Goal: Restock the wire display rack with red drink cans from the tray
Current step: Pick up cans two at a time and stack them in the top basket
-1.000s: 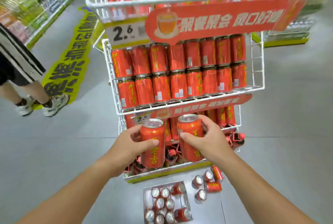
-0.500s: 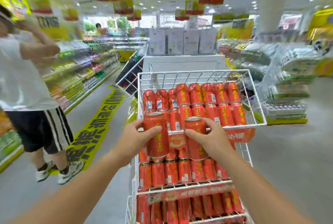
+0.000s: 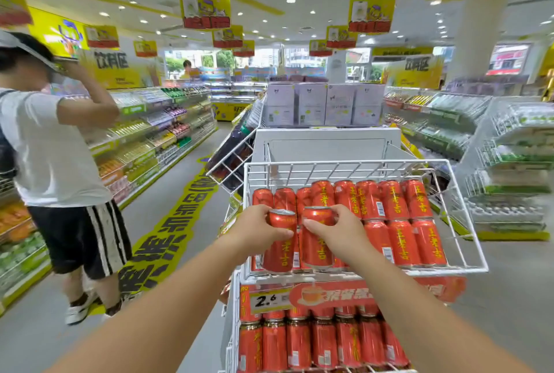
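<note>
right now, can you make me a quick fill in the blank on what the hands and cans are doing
1. The left hand and right hand each grip ____ upright can.
2. The two held cans are at the ____ side of the top basket.
3. The price tag under that basket reads ____.
4. The bystander wears ____ shorts with white stripes.

Missing words: one; left; 2.6; black
</note>
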A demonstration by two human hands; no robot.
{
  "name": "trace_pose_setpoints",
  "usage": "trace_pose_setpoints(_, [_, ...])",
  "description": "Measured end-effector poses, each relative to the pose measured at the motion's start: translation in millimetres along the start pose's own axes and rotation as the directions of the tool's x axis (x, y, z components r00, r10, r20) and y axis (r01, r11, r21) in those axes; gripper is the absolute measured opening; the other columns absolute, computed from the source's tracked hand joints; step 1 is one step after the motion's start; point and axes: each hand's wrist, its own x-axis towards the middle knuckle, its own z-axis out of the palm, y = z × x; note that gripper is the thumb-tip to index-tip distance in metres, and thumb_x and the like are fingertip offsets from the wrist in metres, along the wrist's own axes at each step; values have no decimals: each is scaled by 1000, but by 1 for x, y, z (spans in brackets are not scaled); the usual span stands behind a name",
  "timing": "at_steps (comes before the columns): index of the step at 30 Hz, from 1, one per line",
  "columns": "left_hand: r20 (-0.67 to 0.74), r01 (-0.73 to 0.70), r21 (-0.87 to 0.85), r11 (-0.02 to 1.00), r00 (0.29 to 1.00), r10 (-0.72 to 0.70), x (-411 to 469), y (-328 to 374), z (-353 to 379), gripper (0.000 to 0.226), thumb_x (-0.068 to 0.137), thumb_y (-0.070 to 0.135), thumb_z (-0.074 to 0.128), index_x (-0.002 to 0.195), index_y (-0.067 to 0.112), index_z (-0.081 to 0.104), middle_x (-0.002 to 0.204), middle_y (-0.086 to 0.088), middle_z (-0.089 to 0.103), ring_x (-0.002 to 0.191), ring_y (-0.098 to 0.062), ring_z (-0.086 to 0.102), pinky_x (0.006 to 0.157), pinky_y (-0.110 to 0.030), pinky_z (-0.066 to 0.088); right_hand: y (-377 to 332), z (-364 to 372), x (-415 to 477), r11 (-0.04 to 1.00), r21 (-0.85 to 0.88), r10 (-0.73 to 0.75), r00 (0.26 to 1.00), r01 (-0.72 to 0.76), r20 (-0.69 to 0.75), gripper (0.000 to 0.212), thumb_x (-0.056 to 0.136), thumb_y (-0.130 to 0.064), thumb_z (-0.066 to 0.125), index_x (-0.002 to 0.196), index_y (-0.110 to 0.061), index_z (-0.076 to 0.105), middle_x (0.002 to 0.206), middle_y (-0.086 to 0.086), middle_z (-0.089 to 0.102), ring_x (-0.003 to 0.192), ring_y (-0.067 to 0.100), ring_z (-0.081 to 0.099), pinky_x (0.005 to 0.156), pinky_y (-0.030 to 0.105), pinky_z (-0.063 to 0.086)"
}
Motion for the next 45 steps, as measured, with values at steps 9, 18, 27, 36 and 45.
trace_pose_setpoints(9, [-70, 123, 195, 973, 991, -112, 29, -21, 24, 46, 93, 23, 71, 132, 16, 47, 118, -12, 65, 97, -28, 67, 74, -38, 57, 22, 21, 22, 987, -153, 51, 998, -46, 23, 81, 85, -46, 76, 149, -9, 43, 147, 7, 52, 128, 26, 54, 87, 25, 40])
trace_pose_setpoints(18, [-179, 295, 246, 923, 950, -256, 52, -36, 44, 38, 95, 26, 67, 125, 10, 49, 120, -13, 63, 108, -32, 63, 89, -39, 53, 39, 53, 48, 958, -288, 27, 998, -9, 60, 50, 80, -49, 77, 111, -16, 57, 108, 6, 67, 92, 24, 65, 76, 38, 54])
trace_pose_setpoints(27, [-129, 281, 369, 886, 959, -251, 58, -45, 49, 53, 102, 27, 57, 146, 9, 35, 143, -16, 51, 127, -34, 55, 102, -40, 48, 43, 63, 44, 893, -441, -74, 996, 91, 56, 65, 89, -55, 65, 136, -14, 47, 130, 6, 52, 119, 29, 56, 94, 38, 49])
trace_pose_setpoints(36, [-104, 157, 500, 851, 987, -122, 62, -58, 55, 50, 104, 18, 48, 152, 20, 33, 152, -16, 26, 127, -33, 53, 101, -43, 50, 56, 53, 46, 855, -476, -107, 968, 206, 226, 72, 93, -33, 60, 155, -19, 25, 154, 8, 23, 117, 28, 58, 94, 38, 51])
trace_pose_setpoints(45, [-129, 157, 430, 889, 985, -112, 58, -59, 55, 59, 103, 13, 50, 156, 18, 26, 156, -9, 31, 130, -24, 53, 103, -37, 47, 60, 53, 44, 828, -498, -154, 959, 257, 239, 77, 95, -32, 67, 155, -17, 22, 157, 4, 25, 117, 24, 60, 92, 34, 51])
